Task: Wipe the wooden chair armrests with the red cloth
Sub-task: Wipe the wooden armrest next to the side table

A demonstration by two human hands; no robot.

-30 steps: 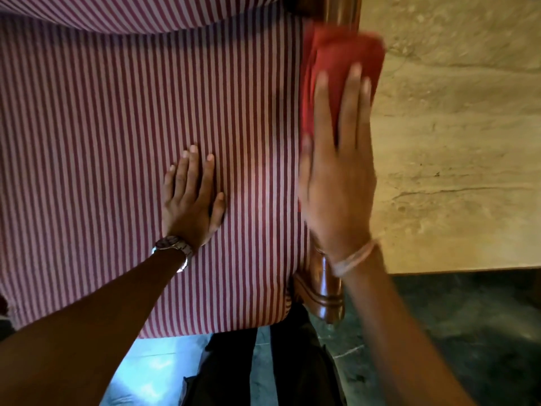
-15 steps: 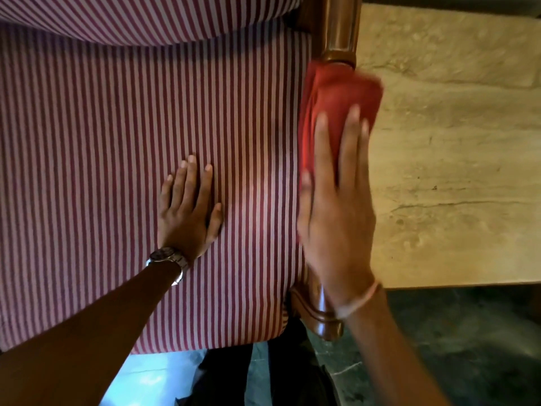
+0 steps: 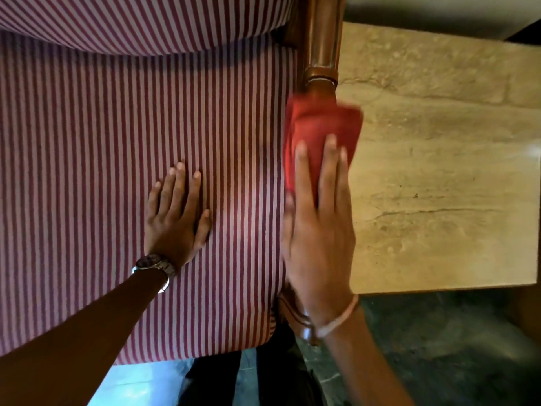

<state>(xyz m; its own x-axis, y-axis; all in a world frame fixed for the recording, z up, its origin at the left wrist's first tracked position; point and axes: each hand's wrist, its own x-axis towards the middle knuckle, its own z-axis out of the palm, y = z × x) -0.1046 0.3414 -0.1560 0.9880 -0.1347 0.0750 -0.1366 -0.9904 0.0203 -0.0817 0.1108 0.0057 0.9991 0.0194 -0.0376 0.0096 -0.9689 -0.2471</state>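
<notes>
Two hands were in shot, both looking down onto a chair with a red-and-white striped seat cushion point(image 3: 102, 171). The right hand point(image 3: 317, 244) was laid flat on the red cloth point(image 3: 322, 124), fingers point(image 3: 328, 168) stretched out straight and close together, pressing the cloth down onto the wooden armrest point(image 3: 322, 39) on the right side of the chair rather than gripping it. So an open palm, nothing pinched or clenched. The cloth was bunched over the armrest, draped down both sides of it, with the far part sticking out past the fingertips. Polished brown wood showed beyond the cloth at the top, and the carved front end of the armrest peeked out under the wrist, near a pale wristband point(image 3: 339, 317).

The left hand point(image 3: 175, 218) was spread flat on the cushion, palm down, holding nothing, well apart from the cloth. A wristwatch point(image 3: 153, 266) with a metal strap sat on that wrist.

Just beside the armrest on the right was a beige marble-looking tabletop point(image 3: 439, 171), with dark floor point(image 3: 453, 347) below it. The cloth edge looked a bit blurry.
</notes>
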